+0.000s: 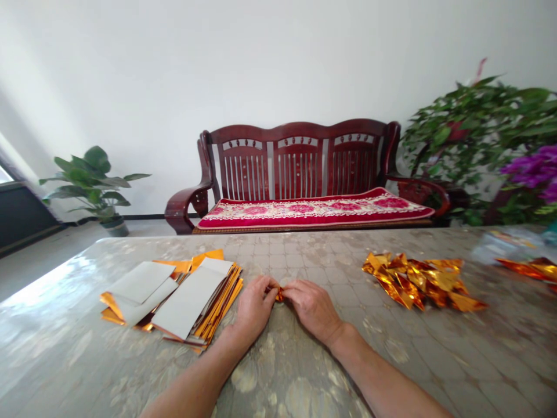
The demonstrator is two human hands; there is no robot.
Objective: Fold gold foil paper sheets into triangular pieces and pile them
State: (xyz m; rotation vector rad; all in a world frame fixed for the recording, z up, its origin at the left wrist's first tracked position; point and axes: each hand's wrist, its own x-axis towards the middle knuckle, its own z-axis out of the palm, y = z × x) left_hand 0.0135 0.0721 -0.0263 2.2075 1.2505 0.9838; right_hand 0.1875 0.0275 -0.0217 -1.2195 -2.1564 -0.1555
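Note:
Both my hands meet over the middle of the table, pinching a small piece of shiny gold foil paper [279, 294] between them. My left hand [256, 302] grips its left side with thumb and fingers closed. From the other side my right hand [312, 305] holds it, fingers also pressed together. Most of the foil piece is hidden behind the fingertips. Left of my hands lies a loose stack of foil paper sheets [191, 302], pale grey side up, with gold edges showing. To the right is a heap of folded gold foil pieces [420, 281].
A patterned cover lies over the table [278, 377]. At its right edge are a clear plastic bag [507, 247] and more orange-gold foil [533, 270]. Behind stands a dark red wooden bench [296, 162] with a floral cushion, flanked by potted plants [98, 183].

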